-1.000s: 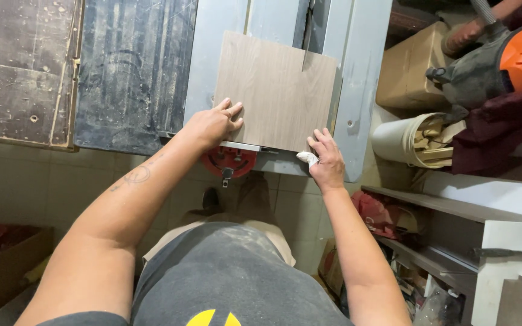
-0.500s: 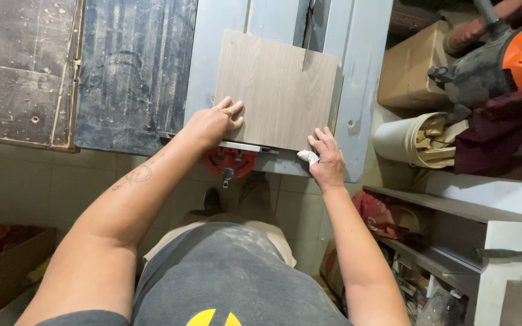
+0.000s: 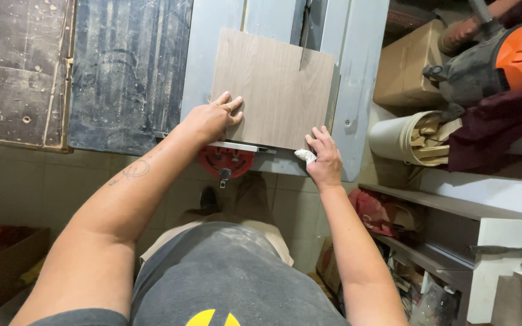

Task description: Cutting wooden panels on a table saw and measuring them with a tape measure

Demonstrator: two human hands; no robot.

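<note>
Head view, left hand (image 3: 212, 118) and right hand (image 3: 323, 158) fingers flat on wood-grain panel (image 3: 276, 87), tan box (image 3: 401, 75) perhaps cardboard at right

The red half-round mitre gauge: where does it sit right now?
In the head view the red half-round mitre gauge hangs at the near edge of the grey saw table, just below the left hand and the wood-grain panel.

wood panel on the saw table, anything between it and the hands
Nothing visible: both hands rest directly on the wood panel, left hand flat on its near left part, right hand at its near right corner.
</note>
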